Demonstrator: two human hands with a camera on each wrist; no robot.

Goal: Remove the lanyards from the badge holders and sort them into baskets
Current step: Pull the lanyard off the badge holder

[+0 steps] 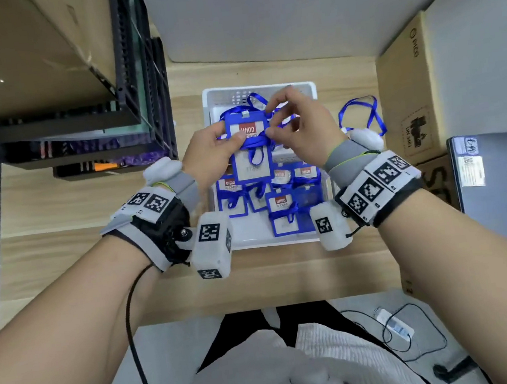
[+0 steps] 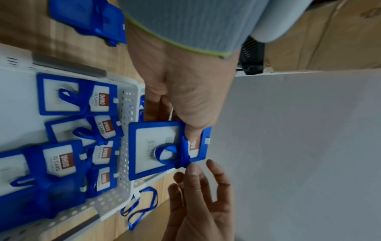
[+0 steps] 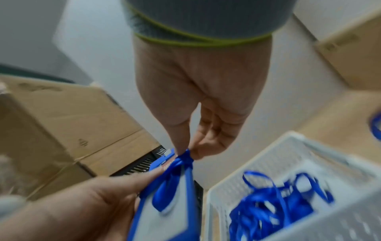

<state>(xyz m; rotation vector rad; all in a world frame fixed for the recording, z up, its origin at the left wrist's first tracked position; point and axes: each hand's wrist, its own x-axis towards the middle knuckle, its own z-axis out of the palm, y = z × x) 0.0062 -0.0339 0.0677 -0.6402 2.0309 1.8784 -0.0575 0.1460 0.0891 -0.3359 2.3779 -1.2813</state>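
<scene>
— What have you got in your hands?

— My left hand (image 1: 209, 152) grips a blue badge holder (image 1: 251, 157), thumb pressed on its front near the top, fingers behind. I hold it upright above the two baskets.

— And the other hand?

— My right hand (image 1: 300, 128) pinches the lanyard (image 1: 255, 142) wound across the holder, thumb and forefinger closed on the knot at its right edge; the other fingers are loosely spread.

— Where does the rest lie?

— The near basket (image 1: 271, 240) holds more holders, each with a lanyard still tied round it. The far basket (image 1: 306, 86) holds loose blue lanyards. One more loose lanyard (image 1: 361, 114) lies on the table (image 1: 61, 247), right of the far basket.

— Anything around the table?

— A cardboard box (image 1: 406, 93) stands on the right, a black rack (image 1: 136, 78) on the left, and a laptop (image 1: 503, 209) near right.
</scene>
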